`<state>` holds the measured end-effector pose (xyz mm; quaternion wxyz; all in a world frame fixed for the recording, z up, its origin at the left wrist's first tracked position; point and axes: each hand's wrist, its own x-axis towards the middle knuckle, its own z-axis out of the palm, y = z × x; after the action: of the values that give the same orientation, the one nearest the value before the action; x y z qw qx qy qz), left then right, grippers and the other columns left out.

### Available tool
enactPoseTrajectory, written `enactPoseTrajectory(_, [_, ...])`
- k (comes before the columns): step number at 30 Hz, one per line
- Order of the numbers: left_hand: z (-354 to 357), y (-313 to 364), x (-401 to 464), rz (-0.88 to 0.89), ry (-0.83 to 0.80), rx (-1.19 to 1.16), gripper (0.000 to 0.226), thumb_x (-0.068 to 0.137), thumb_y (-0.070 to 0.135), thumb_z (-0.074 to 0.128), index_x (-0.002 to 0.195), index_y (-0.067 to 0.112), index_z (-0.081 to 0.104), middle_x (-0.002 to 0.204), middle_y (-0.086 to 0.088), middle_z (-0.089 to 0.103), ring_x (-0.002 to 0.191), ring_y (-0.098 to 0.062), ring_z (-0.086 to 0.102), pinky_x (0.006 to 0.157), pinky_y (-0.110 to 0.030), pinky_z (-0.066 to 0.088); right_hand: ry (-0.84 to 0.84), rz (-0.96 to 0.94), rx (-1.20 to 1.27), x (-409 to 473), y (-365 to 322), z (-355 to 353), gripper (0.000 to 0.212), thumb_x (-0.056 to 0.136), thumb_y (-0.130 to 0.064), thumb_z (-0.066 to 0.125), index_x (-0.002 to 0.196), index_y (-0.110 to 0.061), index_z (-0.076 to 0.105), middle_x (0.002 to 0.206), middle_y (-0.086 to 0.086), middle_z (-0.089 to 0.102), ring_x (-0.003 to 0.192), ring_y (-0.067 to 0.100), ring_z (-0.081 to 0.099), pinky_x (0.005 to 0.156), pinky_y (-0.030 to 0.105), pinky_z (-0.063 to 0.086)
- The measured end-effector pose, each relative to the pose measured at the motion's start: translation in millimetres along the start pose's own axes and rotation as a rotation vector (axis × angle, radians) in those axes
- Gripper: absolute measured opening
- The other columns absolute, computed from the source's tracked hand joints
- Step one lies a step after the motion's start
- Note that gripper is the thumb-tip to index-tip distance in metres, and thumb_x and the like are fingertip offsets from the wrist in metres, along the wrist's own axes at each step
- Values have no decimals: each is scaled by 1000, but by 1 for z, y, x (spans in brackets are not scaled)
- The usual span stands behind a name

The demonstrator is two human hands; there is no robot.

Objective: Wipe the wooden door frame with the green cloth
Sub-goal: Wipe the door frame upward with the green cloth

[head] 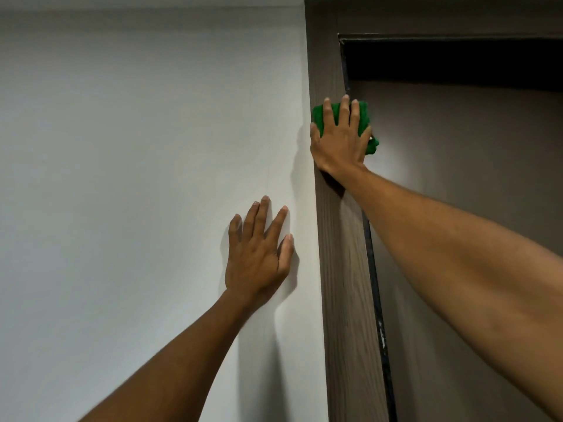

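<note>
The brown wooden door frame (344, 269) runs up the middle right of the view and turns across the top. My right hand (339, 141) lies flat on its upright part, high up, pressing the green cloth (364, 115) against the wood. The cloth sticks out above and to the right of my fingers; most of it is hidden under my palm. My left hand (259, 254) rests flat on the white wall (122, 147) just left of the frame, fingers spread, holding nothing.
A brown door (472, 178) fills the opening to the right of the frame, with a dark gap (441, 59) above it under the top frame piece. A dark seal strip (377, 300) runs along the frame's inner edge.
</note>
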<state>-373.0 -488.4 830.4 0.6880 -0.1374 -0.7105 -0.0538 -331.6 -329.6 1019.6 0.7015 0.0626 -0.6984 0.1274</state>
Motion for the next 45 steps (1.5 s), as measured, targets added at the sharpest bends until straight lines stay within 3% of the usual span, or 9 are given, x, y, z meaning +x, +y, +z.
enactPoseTrajectory(5, [-5, 1, 1, -3, -48, 22, 59, 97, 49, 21, 153, 30, 16, 165, -3, 6, 152, -19, 0, 124, -47, 1, -12, -222, -73, -38, 9, 0, 56, 101, -45, 29, 152, -25, 21, 162, 9, 17, 150, 28, 10, 115, 61, 14])
enactPoseTrajectory(11, [-13, 12, -32, -69, -73, 45, 60, 99, 49, 24, 154, 27, 17, 165, -8, 6, 152, -25, 2, 123, -51, 1, -55, -185, -55, -119, 24, -5, 58, 99, -47, 29, 153, -27, 19, 163, 7, 15, 150, 27, 10, 116, 59, 13])
enactPoseTrajectory(20, [-19, 49, -205, -50, -185, 8, 59, 96, 47, 35, 151, 27, 28, 162, -13, 19, 151, -27, 15, 121, -53, 11, -122, -157, -33, -254, 33, -12, 57, 100, -48, 30, 152, -25, 24, 161, 9, 21, 149, 26, 16, 116, 57, 12])
enactPoseTrajectory(24, [-16, 48, -256, -34, -280, 67, 63, 95, 49, 41, 151, 25, 26, 162, -14, 18, 151, -29, 12, 121, -54, 9, -102, -152, -43, -309, 39, -11, 55, 100, -46, 36, 150, -24, 29, 159, 11, 27, 148, 27, 22, 115, 58, 17])
enactPoseTrajectory(29, [-7, 40, -270, 6, -292, 117, 65, 96, 53, 33, 154, 28, 17, 163, -13, 13, 152, -27, 6, 121, -52, 2, -91, -127, -45, -370, 43, -10, 54, 100, -47, 37, 149, -24, 33, 157, 11, 32, 146, 27, 26, 115, 57, 19])
enactPoseTrajectory(40, [-10, 41, -270, -7, -308, 96, 63, 98, 54, 25, 154, 27, 14, 163, -14, 14, 151, -30, 9, 120, -57, 11, -228, -104, -83, -539, 60, -15, 70, 97, -53, 42, 153, -25, 13, 160, 9, 15, 150, 25, 8, 119, 56, 12])
enactPoseTrajectory(45, [-27, 48, -270, -45, -349, -32, 59, 97, 47, 35, 152, 24, 26, 162, -14, 17, 151, -28, 12, 121, -52, 8, -436, -27, -49, -609, 55, -40, 81, 91, -55, 47, 154, -24, 6, 163, 6, -2, 151, 24, -1, 119, 56, 10])
